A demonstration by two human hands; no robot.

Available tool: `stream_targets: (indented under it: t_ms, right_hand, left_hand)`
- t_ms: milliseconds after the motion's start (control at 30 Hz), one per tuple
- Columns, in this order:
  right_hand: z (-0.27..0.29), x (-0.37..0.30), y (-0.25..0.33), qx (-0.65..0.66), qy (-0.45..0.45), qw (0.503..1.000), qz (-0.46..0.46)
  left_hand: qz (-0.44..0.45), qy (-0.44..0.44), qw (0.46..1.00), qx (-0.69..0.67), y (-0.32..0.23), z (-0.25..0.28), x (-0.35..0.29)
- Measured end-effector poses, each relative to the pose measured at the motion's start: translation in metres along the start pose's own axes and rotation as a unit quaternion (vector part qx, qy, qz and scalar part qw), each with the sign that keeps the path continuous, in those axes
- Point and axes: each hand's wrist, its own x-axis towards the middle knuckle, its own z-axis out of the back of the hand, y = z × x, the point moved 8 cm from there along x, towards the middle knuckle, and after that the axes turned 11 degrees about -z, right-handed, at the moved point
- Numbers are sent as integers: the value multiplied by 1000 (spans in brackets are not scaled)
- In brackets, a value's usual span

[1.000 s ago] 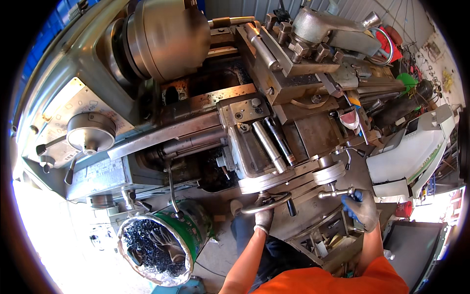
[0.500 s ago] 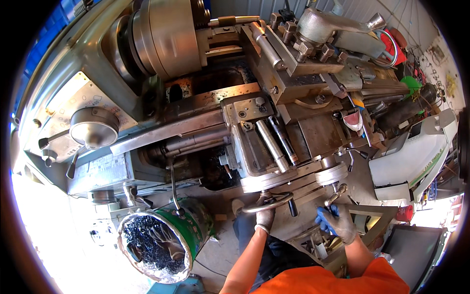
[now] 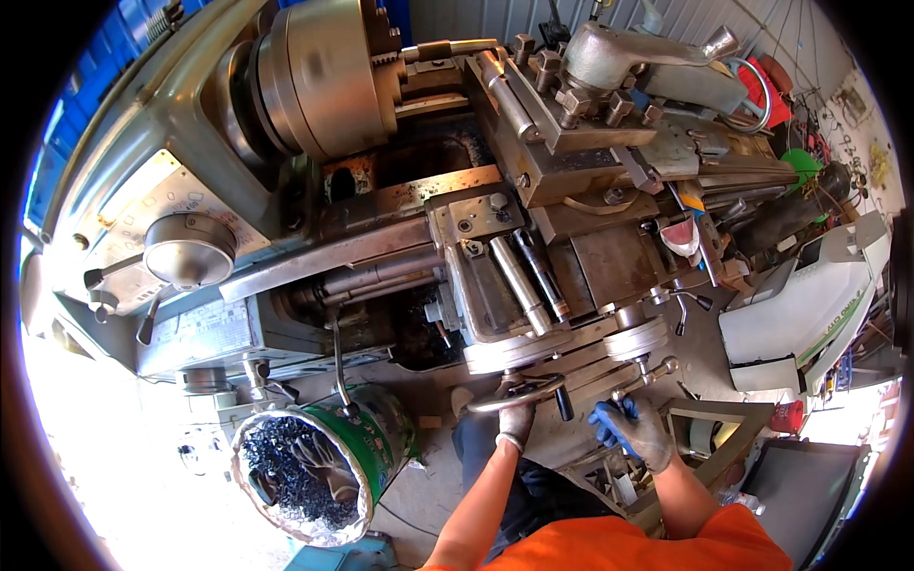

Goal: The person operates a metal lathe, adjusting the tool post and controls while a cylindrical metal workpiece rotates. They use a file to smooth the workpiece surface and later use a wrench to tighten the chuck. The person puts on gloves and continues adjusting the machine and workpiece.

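Observation:
A large metal lathe fills the view. My left hand [image 3: 515, 424], in a pale glove, is closed round the rim of the carriage handwheel [image 3: 487, 406]; the wheel partly hides its fingers. To its right, my right hand [image 3: 640, 431], in a grey glove with blue fingers, is curled at the lower end of the cross-slide crank handle [image 3: 649, 375]. Above the hands stand two graduated dials, the wide handwheel dial [image 3: 519, 350] and the smaller crank dial [image 3: 636, 339]. Farther up sits the tool post [image 3: 590, 119] with its clamping lever [image 3: 636, 49], right of the chuck [image 3: 328, 81].
At lower left stands a green bucket [image 3: 379, 433] of dark metal shavings [image 3: 286, 471] with a glove on top. An upright lever [image 3: 340, 366] rises beside it. A control knob [image 3: 188, 250] is at far left. A pale machine cover [image 3: 795, 309] and an open drawer [image 3: 709, 428] are at right.
My right hand has moved slightly left with the crank handle, which has turned a little. My left hand stays on the handwheel. The whole view has shifted slightly.

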Motion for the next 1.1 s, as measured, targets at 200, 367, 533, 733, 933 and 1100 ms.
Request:
stream_targets:
  t_ms: [200,367,533,733,933,1100]
  right_hand:
    - [6,2,-4,-1,-8,1000,20]
    - [10,7,-11,-48,-18,998,34]
    - [7,2,-3,-61,-19,996,63]
    - [8,-2,0,-77,-29,996,37]
    - [4,-17,20,-51,8,999,15]
    - [1,-14,20,-33,10,999,23]
  left_hand:
    - [49,106,992,40,-19,-2,5]
    - [242,-12,943,-227,-10,1,-3]
    - [245,-16,939,-241,7,-9,-16]
    - [282,5,924,-256,-20,-12,-23]
    - [309,40,931,-192,-25,-12,-36]
    - [278,80,940,-182,-51,-4,-29]
